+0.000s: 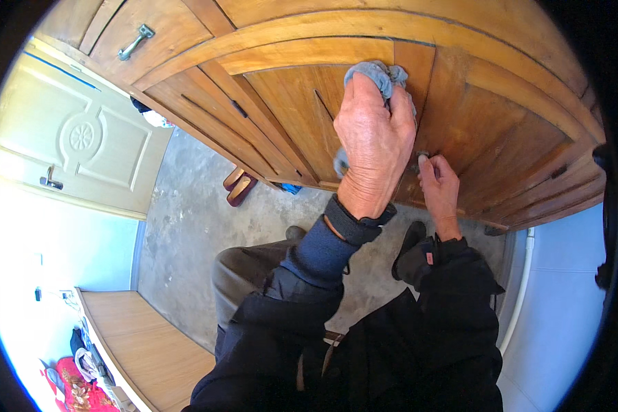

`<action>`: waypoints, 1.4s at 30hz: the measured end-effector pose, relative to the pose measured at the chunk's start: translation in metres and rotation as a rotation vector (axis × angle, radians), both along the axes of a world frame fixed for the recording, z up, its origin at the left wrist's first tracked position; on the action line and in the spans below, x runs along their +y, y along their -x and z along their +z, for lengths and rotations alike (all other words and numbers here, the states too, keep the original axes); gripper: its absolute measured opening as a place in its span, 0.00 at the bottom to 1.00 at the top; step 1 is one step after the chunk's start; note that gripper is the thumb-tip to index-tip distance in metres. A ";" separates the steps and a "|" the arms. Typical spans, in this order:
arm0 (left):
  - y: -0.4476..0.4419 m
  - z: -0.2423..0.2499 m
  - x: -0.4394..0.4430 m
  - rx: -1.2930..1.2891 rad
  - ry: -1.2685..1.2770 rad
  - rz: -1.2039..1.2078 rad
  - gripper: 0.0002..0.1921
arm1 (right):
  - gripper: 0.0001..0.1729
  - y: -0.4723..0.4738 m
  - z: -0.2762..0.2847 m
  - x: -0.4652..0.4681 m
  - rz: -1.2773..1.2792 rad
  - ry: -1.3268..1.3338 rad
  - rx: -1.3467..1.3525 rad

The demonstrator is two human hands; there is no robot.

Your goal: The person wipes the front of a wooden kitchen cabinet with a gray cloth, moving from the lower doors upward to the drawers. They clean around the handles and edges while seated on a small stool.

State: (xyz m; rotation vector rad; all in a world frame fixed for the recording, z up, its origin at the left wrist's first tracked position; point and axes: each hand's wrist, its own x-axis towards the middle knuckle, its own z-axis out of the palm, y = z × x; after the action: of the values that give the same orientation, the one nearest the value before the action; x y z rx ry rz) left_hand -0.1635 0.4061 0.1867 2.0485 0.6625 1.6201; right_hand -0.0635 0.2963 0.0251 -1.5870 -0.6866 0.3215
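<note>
My left hand (375,121) grips a crumpled grey-blue cloth (373,73) and presses it against the upper part of a wooden cabinet door (288,98). A loose end of cloth also shows beside the wrist. Lower and to the right, my right hand (439,185) pinches a small metal handle (422,154) near the edge where two doors meet; the fingers partly hide it. The neighbouring door panel (494,129) is darker brown wood.
A metal drawer handle (136,42) sticks out at upper left. Brown shoes (241,189) stand on the concrete floor (185,206) by the cabinet base. A cream door (77,129) is at left, a wooden bench-like surface (144,340) below, and a white pipe (520,288) at right.
</note>
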 end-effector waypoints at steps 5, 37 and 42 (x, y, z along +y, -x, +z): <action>0.010 -0.017 0.004 0.026 0.088 -0.073 0.02 | 0.17 0.002 0.008 -0.003 -0.002 0.039 0.071; 0.208 0.090 0.279 -0.358 0.332 0.292 0.05 | 0.17 -0.001 0.005 -0.004 0.060 -0.003 0.145; 0.160 0.081 0.226 -0.228 0.077 0.319 0.03 | 0.18 -0.003 -0.001 -0.002 0.031 0.017 0.086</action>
State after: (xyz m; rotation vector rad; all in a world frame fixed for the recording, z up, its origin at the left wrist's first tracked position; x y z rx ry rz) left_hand -0.3236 0.6317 0.2674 1.7350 0.9883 1.9342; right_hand -0.0607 0.2939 0.0240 -1.5710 -0.6446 0.4172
